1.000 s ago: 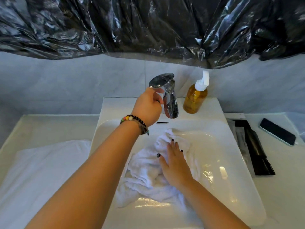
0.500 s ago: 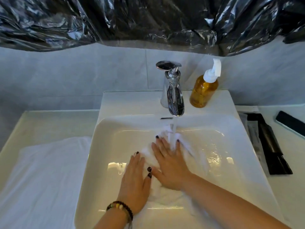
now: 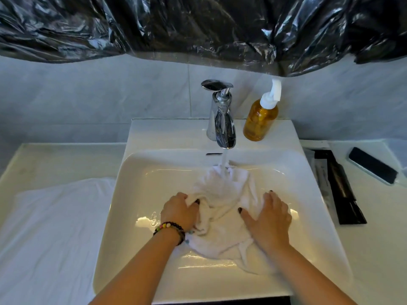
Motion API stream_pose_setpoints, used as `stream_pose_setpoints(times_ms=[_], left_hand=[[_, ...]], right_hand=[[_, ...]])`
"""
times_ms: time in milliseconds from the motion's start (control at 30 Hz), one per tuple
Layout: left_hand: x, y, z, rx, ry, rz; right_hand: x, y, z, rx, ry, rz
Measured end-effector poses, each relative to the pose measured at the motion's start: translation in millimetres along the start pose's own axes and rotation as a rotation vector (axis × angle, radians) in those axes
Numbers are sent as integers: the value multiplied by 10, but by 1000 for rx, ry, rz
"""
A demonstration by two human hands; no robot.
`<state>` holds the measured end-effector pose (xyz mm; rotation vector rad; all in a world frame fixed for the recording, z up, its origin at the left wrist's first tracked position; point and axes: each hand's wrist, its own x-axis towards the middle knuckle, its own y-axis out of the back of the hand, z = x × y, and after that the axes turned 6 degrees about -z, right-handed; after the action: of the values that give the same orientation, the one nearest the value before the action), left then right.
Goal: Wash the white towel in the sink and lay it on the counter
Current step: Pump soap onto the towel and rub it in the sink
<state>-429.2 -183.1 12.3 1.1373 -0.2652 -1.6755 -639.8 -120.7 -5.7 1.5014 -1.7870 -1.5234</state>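
Left hand [image 3: 179, 211] with beaded bracelet now curled into the crumpled white towel [image 3: 222, 208], right hand [image 3: 267, 219] moved aside, flat on it, both inside the white ceramic sink [image 3: 141, 194], chrome faucet [image 3: 221, 119] behind streaming water onto towel

You're at a bathroom vanity: white ceramic sink [image 3: 141, 172] with chrome faucet [image 3: 221, 119], pale tiled wall [image 3: 88, 102] behind. Amber soap dispenser [image 3: 262, 117] on the rim, white counter [image 3: 374, 216] either side.

Left hand [image 3: 179, 211] seemingly curled, right hand [image 3: 269, 219] flat.
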Motion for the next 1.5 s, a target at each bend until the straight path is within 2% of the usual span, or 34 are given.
stream_pose_setpoints(times_ms=[67,167,233,267,333,400,467,533,633,700,767,833,900,967,1000,1033,1100,1167,1233,1267,1400,1500], left_hand=[[1,39,256,-260,-85,-173],[-53,113,704,-603,-210,-363],[-24,165,888,-727,-185,-281],[32,191,888,-771,-148,-181],[167,214,746,-921,-42,18],[210,171,560,-1013,84,81],[76,48,403,-898,84,116],[-80,-139,224,-533,17,148],[-211,-362,57,65,9,189],[-178,-316,83,177,52,123],[-97,-132,169,166,26,-18],[-23,131,246,-48,-11,-95],[1,342,289,-209,-25,10],[2,398,265,-117,-27,181],[12,366,206,-82,-49,236],[7,326,138,-96,-66,257],[-18,181,-17,-150,-69,241],[-99,20,-98,-66,-46,195],[-149,-81,-53,61,-41,183],[-155,-95,-1,37,-29,168],[-137,11,185,-280,-55,106],[-211,96,335,-411,-170,147]], right_hand=[[-19,46,-58,236,30,-48],[66,203,-231,635,-129,-236],[125,433,-225,857,-196,-332],[164,574,-202,921,-187,-326],[253,807,-125,993,-146,-221],[357,880,-5,992,-146,-141],[361,815,65,1002,-215,-183],[290,647,124,875,-278,-239],[103,437,120,636,-301,-193],[101,436,72,592,-289,-293],[174,574,31,689,-209,-453],[313,772,-2,733,-113,-448],[468,924,-15,552,-52,-219],[518,942,7,311,-20,152],[496,900,15,280,17,267],[438,838,12,289,44,282],[292,618,-6,312,7,65],[175,383,-28,306,-99,-122],[172,284,-106,421,-172,-129],[202,259,-157,493,-198,-157],[250,278,-345,687,-121,-308],[218,377,-372,1059,-155,-381]])
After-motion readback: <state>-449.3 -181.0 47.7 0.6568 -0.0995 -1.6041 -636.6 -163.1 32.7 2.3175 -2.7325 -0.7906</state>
